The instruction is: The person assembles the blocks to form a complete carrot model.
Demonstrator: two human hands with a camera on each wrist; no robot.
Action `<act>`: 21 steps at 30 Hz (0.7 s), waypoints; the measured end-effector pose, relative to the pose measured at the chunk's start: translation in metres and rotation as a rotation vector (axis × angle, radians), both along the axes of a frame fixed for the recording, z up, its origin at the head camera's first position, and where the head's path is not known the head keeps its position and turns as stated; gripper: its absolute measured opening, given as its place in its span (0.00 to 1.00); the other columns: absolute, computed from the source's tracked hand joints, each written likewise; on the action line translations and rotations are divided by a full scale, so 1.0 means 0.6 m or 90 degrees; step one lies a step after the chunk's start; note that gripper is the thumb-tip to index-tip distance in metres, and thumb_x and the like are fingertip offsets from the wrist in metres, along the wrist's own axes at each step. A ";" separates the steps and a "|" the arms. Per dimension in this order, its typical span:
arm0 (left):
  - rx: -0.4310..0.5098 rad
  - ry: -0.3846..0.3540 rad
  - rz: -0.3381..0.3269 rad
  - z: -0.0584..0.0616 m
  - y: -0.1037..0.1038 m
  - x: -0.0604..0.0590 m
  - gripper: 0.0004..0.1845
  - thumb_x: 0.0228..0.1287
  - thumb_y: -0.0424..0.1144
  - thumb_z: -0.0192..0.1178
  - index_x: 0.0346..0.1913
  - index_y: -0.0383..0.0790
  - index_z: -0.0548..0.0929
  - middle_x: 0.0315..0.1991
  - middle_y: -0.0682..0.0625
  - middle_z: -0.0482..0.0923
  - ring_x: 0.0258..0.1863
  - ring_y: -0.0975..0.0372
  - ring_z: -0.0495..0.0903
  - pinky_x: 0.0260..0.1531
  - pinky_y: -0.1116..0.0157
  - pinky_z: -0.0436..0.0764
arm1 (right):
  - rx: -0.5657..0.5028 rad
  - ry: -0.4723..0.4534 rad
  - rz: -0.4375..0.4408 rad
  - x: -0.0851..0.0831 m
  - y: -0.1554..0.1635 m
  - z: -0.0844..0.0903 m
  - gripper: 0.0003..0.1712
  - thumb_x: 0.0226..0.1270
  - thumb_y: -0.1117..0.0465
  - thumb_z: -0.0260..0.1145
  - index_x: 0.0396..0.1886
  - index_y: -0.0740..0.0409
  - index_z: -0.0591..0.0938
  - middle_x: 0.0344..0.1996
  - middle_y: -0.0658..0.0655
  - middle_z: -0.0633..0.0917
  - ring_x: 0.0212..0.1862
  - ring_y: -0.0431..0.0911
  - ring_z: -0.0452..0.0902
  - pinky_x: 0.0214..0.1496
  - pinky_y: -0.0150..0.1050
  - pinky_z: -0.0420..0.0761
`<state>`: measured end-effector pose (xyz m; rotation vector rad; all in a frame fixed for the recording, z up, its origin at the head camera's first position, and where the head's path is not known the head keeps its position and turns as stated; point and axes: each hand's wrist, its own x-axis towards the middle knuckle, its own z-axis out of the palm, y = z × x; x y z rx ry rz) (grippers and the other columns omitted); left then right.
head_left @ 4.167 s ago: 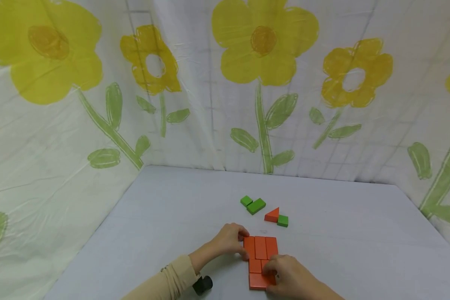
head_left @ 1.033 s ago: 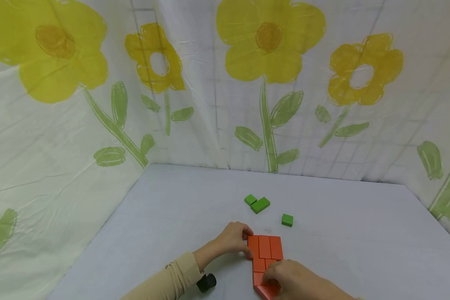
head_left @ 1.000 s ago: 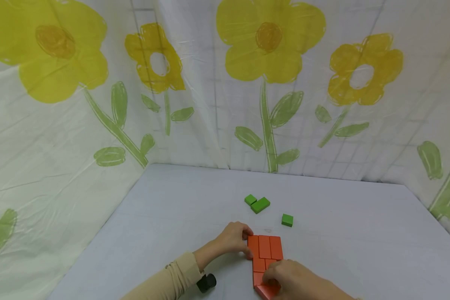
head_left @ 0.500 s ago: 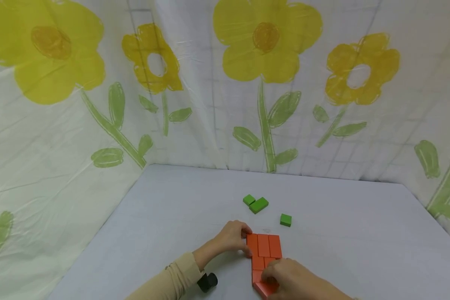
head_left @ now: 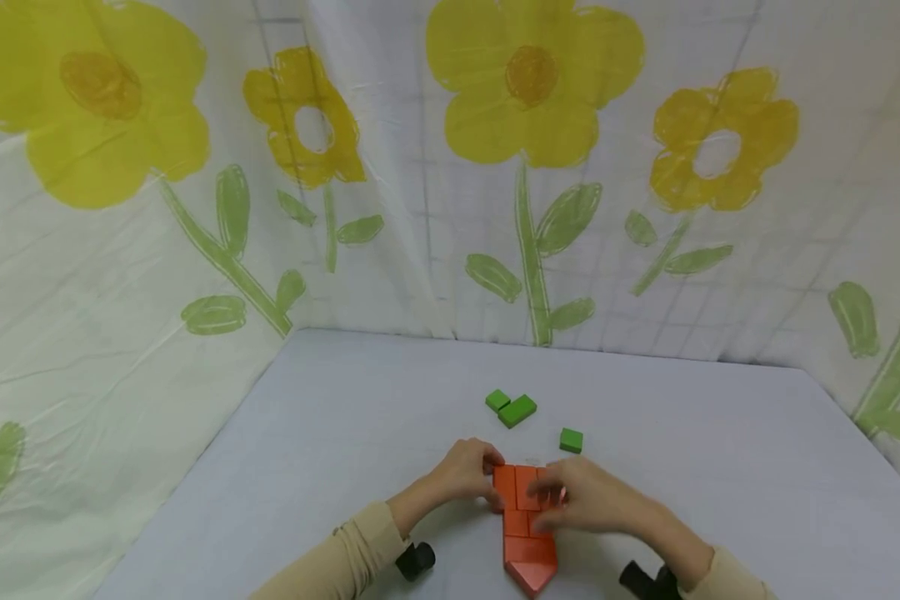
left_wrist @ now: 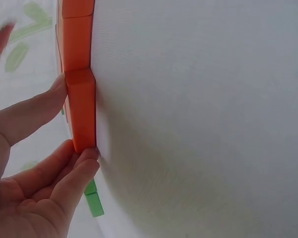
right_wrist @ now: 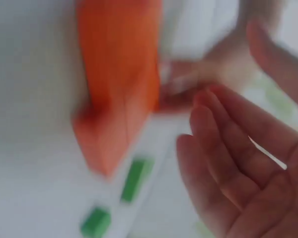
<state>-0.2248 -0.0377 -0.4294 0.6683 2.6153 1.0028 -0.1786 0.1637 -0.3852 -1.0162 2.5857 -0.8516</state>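
Note:
Flat red blocks [head_left: 521,547] lie fitted together in a column on the table, with a red triangular block [head_left: 532,575] pointing toward me at the near end. My left hand [head_left: 459,475] grips the far-left rectangular block [left_wrist: 83,111], its thumb on one edge and its fingers at the far end. Above the right side of the column is my right hand [head_left: 592,497], fingers spread and apart from the blocks. It hides part of the right-hand blocks. In the right wrist view its loosely bent fingers [right_wrist: 203,126] hold nothing; that view is blurred.
Behind the red column lie a small green block [head_left: 498,401], a longer green block [head_left: 517,411] touching or almost touching it, and a separate green block [head_left: 572,440]. A curtain printed with yellow flowers [head_left: 532,75] hangs round the pale table [head_left: 330,417].
The red triangle, earlier behind beside a green block, now sits at the column's near end. My right hand has let go of it and moved up and away. My left hand stays put.

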 end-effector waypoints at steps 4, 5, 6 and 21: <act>-0.004 -0.003 -0.002 0.000 0.001 -0.003 0.25 0.31 0.36 0.74 0.40 0.34 0.80 0.30 0.53 0.77 0.30 0.66 0.72 0.30 0.71 0.72 | 0.041 0.119 -0.057 -0.074 0.014 0.000 0.13 0.52 0.61 0.67 0.38 0.63 0.80 0.32 0.54 0.80 0.34 0.44 0.74 0.35 0.37 0.74; -0.006 -0.002 -0.003 -0.001 0.002 -0.004 0.25 0.31 0.37 0.74 0.39 0.34 0.80 0.30 0.53 0.77 0.30 0.66 0.73 0.30 0.71 0.72 | 0.072 0.147 -0.070 -0.091 0.015 -0.004 0.13 0.52 0.63 0.66 0.38 0.64 0.80 0.33 0.55 0.80 0.36 0.46 0.74 0.37 0.39 0.74; -0.008 -0.003 -0.003 -0.001 0.002 -0.003 0.25 0.31 0.36 0.74 0.39 0.34 0.80 0.30 0.53 0.77 0.29 0.66 0.73 0.30 0.71 0.72 | 0.101 0.163 -0.085 -0.105 0.015 -0.010 0.14 0.52 0.64 0.66 0.40 0.64 0.79 0.36 0.56 0.79 0.39 0.49 0.74 0.40 0.41 0.74; 0.002 -0.003 0.003 -0.003 0.001 -0.003 0.25 0.31 0.36 0.75 0.39 0.34 0.81 0.29 0.53 0.78 0.29 0.66 0.73 0.29 0.72 0.72 | 0.247 0.263 -0.065 -0.194 -0.028 -0.067 0.21 0.54 0.74 0.58 0.50 0.64 0.74 0.45 0.61 0.76 0.48 0.53 0.72 0.48 0.45 0.71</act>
